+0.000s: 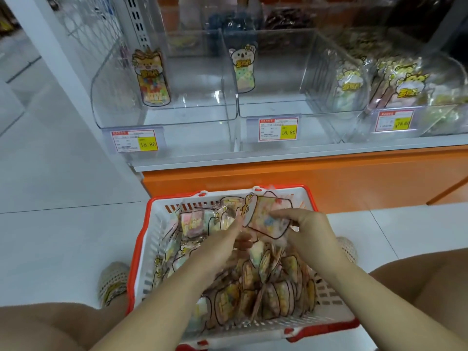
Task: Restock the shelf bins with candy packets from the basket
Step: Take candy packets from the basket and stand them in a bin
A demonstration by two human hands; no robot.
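- We find the basket (138, 249), white with a red rim, on the tiled floor (63, 188) between the person's knees, in front of the orange shelf base (304, 178).
- The basket holds a loose pile of candy packets (273, 287), most of them standing on edge in the half nearer the person.
- The right hand (309, 231) holds one packet (266, 216) above the far end of the basket. Its fingers are curled round the packet's right edge, and the packet is tilted.
- The left hand (222, 244) reaches in from the left, fingers extended and close together, with the tips at the lower left edge of the held packet. Motion blur covers the tips, so we cannot tell whether they pinch the packet or only touch it.
- Three clear shelf bins stand side by side above the base.
- The left bin (114, 97) contains a single upright packet (152, 77) near its back left.
- The middle bin (278, 84) contains one upright packet (243, 69) at its back left corner.
- The right bin (450, 72) contains several packets (405, 84) leaning together.
- A price tag is mounted on the front of each bin: left (135, 141), middle (277, 129), right (395, 120).
- A light woven shoe shows on either side of the basket: left (114, 282), right (347, 247).
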